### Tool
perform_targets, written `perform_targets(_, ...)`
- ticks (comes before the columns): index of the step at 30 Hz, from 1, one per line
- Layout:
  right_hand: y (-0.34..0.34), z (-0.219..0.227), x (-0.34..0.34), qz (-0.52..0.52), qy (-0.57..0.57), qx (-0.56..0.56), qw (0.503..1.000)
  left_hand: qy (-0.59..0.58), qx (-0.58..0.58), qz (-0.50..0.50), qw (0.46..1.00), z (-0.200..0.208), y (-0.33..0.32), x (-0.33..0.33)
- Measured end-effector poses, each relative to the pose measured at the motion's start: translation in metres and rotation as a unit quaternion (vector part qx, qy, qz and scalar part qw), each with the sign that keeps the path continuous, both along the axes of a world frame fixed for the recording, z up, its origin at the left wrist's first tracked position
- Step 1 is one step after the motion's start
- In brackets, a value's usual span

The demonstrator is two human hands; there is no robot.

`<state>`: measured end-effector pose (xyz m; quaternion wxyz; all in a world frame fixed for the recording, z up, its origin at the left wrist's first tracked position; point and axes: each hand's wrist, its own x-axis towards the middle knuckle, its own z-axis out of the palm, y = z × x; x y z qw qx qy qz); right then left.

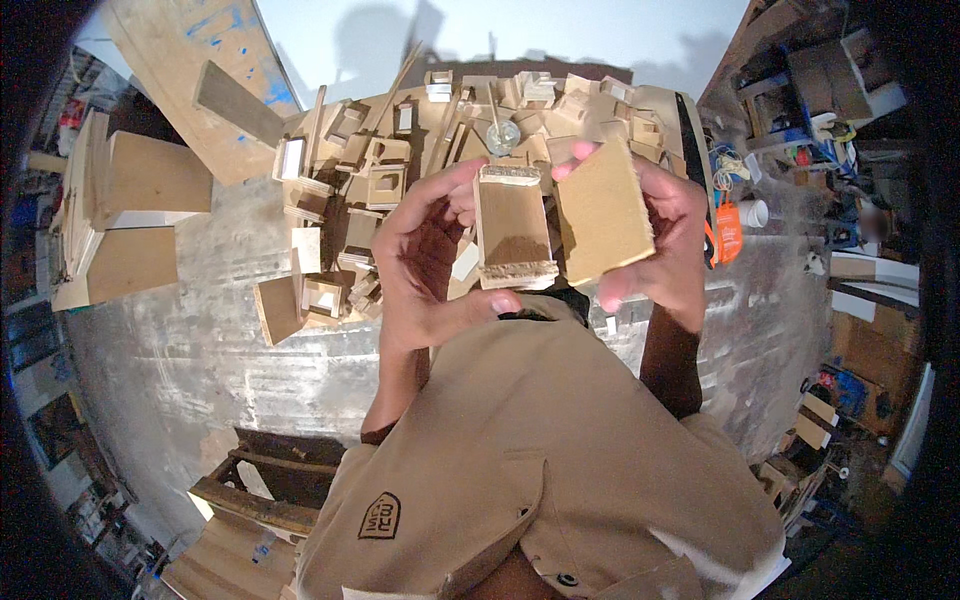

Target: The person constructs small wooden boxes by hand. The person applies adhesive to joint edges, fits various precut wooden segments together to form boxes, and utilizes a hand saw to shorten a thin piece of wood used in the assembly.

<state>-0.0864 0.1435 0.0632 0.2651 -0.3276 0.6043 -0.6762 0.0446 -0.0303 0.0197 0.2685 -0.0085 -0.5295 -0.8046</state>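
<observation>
My left hand (425,245) is closed around a small open wooden box (515,222), its thumb along the near edge and its fingers at the far edge. Rough, fibrous strips run along the box's two short ends. In my right hand (668,228) is a flat, light-brown wooden panel (604,212), gripped by its edges between thumb and fingers. The panel stands tilted just right of the box, with a narrow gap between them. Behind both hands, a glass jar (503,137) with a stick in it stands among the wooden pieces.
Many small wooden boxes and offcuts (388,185) crowd the worktable ahead. Larger boards (150,170) stand at the left. On the right hang an orange pouch (727,230) and cords, beside a white cup (755,213). A wooden stool-like frame (265,490) stands at lower left.
</observation>
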Motion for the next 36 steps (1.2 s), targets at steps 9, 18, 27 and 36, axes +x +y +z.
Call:
perform_targets(9,-0.009,0.011,0.004,-0.042,-0.018,0.04,0.998,-0.035,0.038,-0.012,0.999,0.008,0.002,0.0)
perform_targets(18,-0.009,0.013,0.002,-0.018,-0.011,0.084,0.996,-0.037,0.023,0.001,0.999,0.008,0.002,-0.003)
perform_targets(27,-0.01,0.009,0.005,-0.011,-0.026,0.038,0.999,-0.025,-0.015,0.003,1.0,0.008,0.002,-0.004)
perform_targets(36,-0.009,0.006,0.007,-0.03,-0.08,0.034,0.996,-0.021,-0.023,-0.019,0.999,0.007,0.002,-0.004)
